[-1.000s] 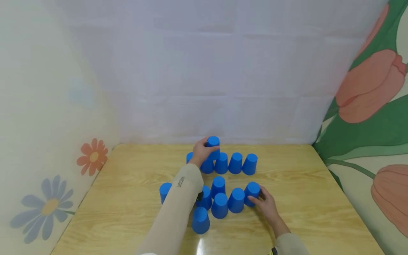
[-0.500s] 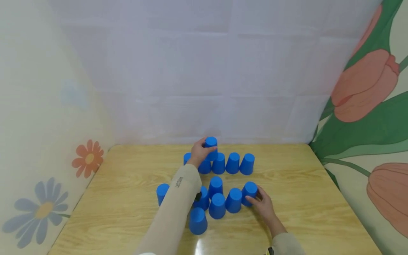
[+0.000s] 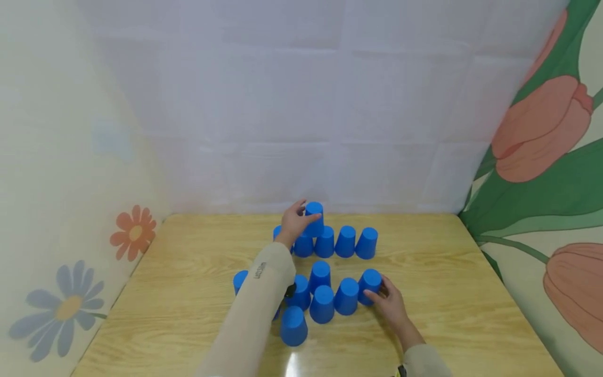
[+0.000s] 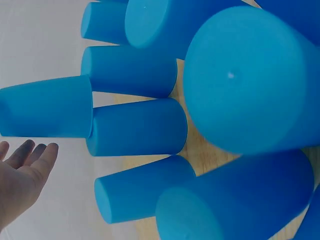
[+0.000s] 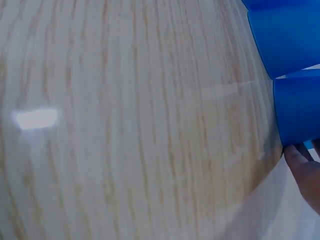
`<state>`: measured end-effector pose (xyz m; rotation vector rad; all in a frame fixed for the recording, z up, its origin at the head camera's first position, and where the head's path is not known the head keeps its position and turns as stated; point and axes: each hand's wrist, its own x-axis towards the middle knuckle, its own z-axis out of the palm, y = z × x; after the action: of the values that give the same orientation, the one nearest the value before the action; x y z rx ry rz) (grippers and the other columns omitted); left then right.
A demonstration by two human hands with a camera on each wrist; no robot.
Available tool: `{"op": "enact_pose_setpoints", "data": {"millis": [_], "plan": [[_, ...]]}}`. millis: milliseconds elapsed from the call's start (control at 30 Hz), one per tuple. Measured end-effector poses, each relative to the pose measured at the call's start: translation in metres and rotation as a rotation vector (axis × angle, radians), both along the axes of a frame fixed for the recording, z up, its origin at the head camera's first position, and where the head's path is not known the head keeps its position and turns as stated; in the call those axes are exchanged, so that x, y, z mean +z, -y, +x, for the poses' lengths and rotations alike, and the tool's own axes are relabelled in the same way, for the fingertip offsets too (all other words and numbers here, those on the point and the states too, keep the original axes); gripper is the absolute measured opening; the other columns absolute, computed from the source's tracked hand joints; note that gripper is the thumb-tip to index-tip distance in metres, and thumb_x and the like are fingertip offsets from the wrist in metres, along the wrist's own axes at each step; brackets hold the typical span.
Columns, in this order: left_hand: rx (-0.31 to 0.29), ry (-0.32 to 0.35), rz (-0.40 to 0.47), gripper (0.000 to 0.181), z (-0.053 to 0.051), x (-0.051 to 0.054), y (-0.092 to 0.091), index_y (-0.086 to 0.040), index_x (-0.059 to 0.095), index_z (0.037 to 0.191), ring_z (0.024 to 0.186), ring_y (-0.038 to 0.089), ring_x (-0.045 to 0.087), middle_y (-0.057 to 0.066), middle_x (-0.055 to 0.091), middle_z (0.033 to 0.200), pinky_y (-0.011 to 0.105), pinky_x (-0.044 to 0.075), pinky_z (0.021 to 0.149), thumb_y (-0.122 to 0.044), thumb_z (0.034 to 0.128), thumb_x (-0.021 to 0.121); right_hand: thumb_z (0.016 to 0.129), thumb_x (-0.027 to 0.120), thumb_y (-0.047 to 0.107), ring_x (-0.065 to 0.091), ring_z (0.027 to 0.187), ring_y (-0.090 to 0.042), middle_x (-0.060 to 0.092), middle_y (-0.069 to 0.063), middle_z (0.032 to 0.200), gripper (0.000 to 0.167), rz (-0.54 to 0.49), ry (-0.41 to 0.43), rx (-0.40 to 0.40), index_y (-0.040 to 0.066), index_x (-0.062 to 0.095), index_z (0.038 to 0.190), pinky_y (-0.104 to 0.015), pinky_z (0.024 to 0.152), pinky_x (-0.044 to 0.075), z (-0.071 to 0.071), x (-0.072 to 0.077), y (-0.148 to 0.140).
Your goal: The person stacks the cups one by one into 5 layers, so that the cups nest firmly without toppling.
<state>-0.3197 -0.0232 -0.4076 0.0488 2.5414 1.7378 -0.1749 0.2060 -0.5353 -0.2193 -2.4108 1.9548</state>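
An upside-down blue cup (image 3: 314, 219) sits on top of the back row, straddling two cups below it. My left hand (image 3: 294, 224) is beside it; in the left wrist view its straightened fingers (image 4: 46, 159) are a small gap away from the raised cup (image 4: 47, 107). Under it stands a row of upside-down blue cups (image 3: 346, 242), its left end partly behind my hand. My right hand (image 3: 391, 305) holds the blue cup (image 3: 369, 287) at the right end of the nearer group, thumb in front, fingers at its far side. The right wrist view catches its thumb at that cup (image 5: 300, 110).
Nearer cups stand close together, among them a front cup (image 3: 293, 326) and one behind the line (image 3: 320, 276). My left sleeve (image 3: 256, 309) hides part of this group; another cup (image 3: 239, 280) peeks out left of it. A white cloth backdrop (image 3: 301, 131) rises behind the wooden table (image 3: 452, 293).
My left hand has loosened its grip on the top cup and its fingers have spread away from it. The right hand keeps its place at the end cup. The head view shifts slightly.
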Motion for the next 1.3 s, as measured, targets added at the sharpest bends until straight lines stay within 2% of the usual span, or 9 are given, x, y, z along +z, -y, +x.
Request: {"op": "enact_pose_setpoints", "data": {"millis": [167,433,533,733,900,1133,1300], "plan": [[0.008,-0.011,0.008,0.064,0.007,0.005,0.01,-0.008,0.036,0.131,0.117,0.031,0.035,0.017,0.039,0.128,0.041,0.032,0.093,-0.026,0.0773,0.065,0.074,0.066,0.032,0.036,0.115,-0.031,0.042,-0.013,0.125,0.062,0.013,0.013,0.003,0.009,0.04,0.126,-0.045,0.092,0.033,0.001,0.003,0.001],[-0.023,0.034,0.022,0.066,0.011,0.0,0.029,-0.013,0.032,0.133,0.119,0.029,0.032,0.014,0.037,0.13,0.043,0.03,0.094,-0.032,0.0776,0.064,0.076,0.066,0.026,0.038,0.113,-0.032,0.044,-0.014,0.123,0.06,0.025,-0.014,0.024,0.007,0.04,0.126,-0.044,0.09,0.035,0.002,0.008,0.002],[-0.034,0.026,0.013,0.067,0.016,0.001,0.034,-0.012,0.031,0.134,0.12,0.029,0.031,0.015,0.036,0.131,0.043,0.03,0.094,-0.032,0.0783,0.063,0.077,0.065,0.023,0.04,0.112,-0.032,0.045,-0.015,0.121,0.057,0.04,-0.022,0.034,0.006,0.04,0.126,-0.045,0.09,0.035,0.002,0.009,0.002],[-0.051,-0.013,-0.012,0.067,0.029,0.002,0.045,-0.01,0.031,0.133,0.12,0.028,0.032,0.014,0.035,0.132,0.042,0.03,0.095,-0.032,0.0785,0.062,0.076,0.066,0.025,0.04,0.111,-0.032,0.047,-0.015,0.12,0.056,0.073,-0.021,0.055,0.008,0.043,0.124,-0.046,0.091,0.033,0.001,0.014,-0.002],[-0.066,-0.038,-0.018,0.067,0.04,-0.002,0.055,-0.012,0.032,0.133,0.119,0.027,0.032,0.012,0.036,0.132,0.042,0.03,0.094,-0.034,0.0778,0.063,0.075,0.067,0.026,0.043,0.109,-0.029,0.05,-0.011,0.117,0.053,0.078,-0.07,0.096,0.01,0.046,0.122,-0.046,0.088,0.036,-0.005,0.026,-0.004],[-0.07,-0.064,0.061,0.067,0.06,-0.004,0.067,-0.012,0.033,0.133,0.119,0.024,0.033,0.01,0.038,0.131,0.041,0.031,0.094,-0.032,0.0771,0.064,0.077,0.065,0.026,0.043,0.108,-0.028,0.048,-0.011,0.119,0.053,0.122,-0.122,0.138,0.011,0.044,0.122,-0.045,0.088,0.037,-0.017,0.051,-0.004],[-0.1,-0.084,0.109,0.064,0.081,-0.005,0.071,-0.011,0.034,0.132,0.119,0.023,0.034,0.01,0.038,0.13,0.041,0.031,0.094,-0.029,0.078,0.064,0.076,0.066,0.026,0.044,0.107,-0.029,0.047,-0.013,0.119,0.056,0.131,-0.155,0.16,0.009,0.043,0.125,-0.044,0.087,0.038,-0.027,0.063,-0.002]]}}
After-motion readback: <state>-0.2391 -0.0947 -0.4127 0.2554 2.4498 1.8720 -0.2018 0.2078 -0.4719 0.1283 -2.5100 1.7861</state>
